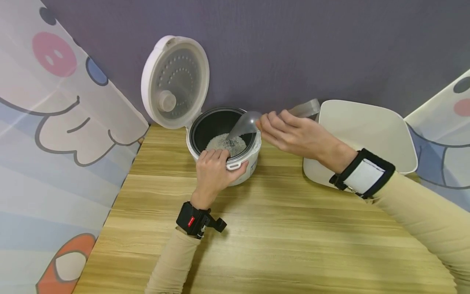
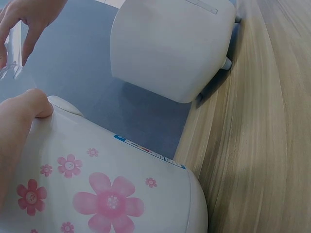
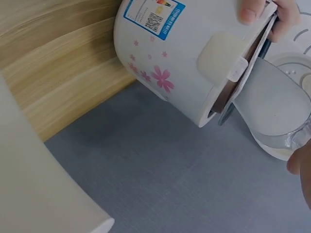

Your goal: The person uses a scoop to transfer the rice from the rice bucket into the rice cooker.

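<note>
A white rice cooker [image 1: 253, 159] with pink flowers stands on the table, its round lid [image 1: 200, 61] raised at the back left. White rice [image 1: 216, 143] lies in the dark inner pot [image 1: 200, 126]. My left hand [image 1: 213, 171] grips the cooker's front rim, fingers over the edge and thumb outside. In my right hand [image 1: 297, 136] is a clear plastic scoop [image 1: 244, 124], held by its handle, its bowl tipped down into the pot over the rice. The right wrist view shows the scoop [image 3: 274, 99] leaning across the pot's edge.
A large white bin [image 1: 367, 130] stands at the right, behind my right forearm; the left wrist view shows small feet under the bin [image 2: 170, 43]. A grey wall [image 1: 293, 49] runs behind the wooden table [image 1: 279, 241]. Cartoon-printed curtains [image 1: 55, 175] hang at both sides.
</note>
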A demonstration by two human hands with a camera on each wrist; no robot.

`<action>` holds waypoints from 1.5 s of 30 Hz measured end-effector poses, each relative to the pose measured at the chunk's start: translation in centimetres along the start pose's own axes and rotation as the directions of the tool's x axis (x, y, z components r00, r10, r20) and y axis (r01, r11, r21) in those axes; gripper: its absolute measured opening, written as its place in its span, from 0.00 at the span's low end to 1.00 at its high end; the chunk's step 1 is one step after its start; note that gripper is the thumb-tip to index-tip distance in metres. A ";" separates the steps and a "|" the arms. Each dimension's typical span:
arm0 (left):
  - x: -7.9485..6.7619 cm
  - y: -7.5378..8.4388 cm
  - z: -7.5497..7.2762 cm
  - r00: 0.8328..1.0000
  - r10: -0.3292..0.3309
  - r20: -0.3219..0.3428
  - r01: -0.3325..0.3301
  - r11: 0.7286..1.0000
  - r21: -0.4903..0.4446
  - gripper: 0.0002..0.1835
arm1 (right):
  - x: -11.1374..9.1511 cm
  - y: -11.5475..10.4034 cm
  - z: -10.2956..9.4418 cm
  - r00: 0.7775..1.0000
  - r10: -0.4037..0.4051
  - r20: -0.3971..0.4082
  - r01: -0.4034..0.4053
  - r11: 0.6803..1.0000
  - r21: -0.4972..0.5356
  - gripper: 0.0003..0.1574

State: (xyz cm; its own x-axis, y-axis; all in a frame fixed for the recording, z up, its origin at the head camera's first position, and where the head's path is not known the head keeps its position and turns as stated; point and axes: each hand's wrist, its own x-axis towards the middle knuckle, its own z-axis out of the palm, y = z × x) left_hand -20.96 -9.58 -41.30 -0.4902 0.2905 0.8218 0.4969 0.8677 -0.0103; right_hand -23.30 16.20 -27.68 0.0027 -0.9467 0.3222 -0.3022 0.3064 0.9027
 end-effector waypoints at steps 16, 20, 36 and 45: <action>0.0 0.0 -0.1 1.000 0.006 0.008 -0.006 1.000 -0.008 0.29 | -0.6 -0.7 -0.1 0.942 0.325 0.088 -0.336 0.914 0.229 0.16; -0.1 0.1 -0.1 1.000 0.006 -0.003 -0.006 1.000 -0.013 0.30 | -0.9 -0.5 -0.5 0.855 0.495 0.152 -0.515 0.785 0.343 0.12; -0.3 -0.3 -0.3 1.000 -0.018 0.007 0.018 1.000 -0.011 0.30 | -8.1 1.7 -3.8 0.618 0.610 0.496 -0.784 0.428 0.449 0.24; -0.5 -0.2 -0.5 1.000 -0.011 0.008 0.012 1.000 -0.020 0.29 | -13.4 3.1 -6.1 0.440 0.614 0.656 -0.898 0.313 0.310 0.24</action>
State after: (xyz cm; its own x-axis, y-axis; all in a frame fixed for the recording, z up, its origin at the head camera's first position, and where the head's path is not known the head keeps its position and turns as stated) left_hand -20.50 -10.09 -41.41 -0.5013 0.2837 0.8175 0.5052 0.8629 0.0103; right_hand -18.45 30.41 -27.44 -0.8091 -0.2942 0.5087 -0.3926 0.9147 -0.0955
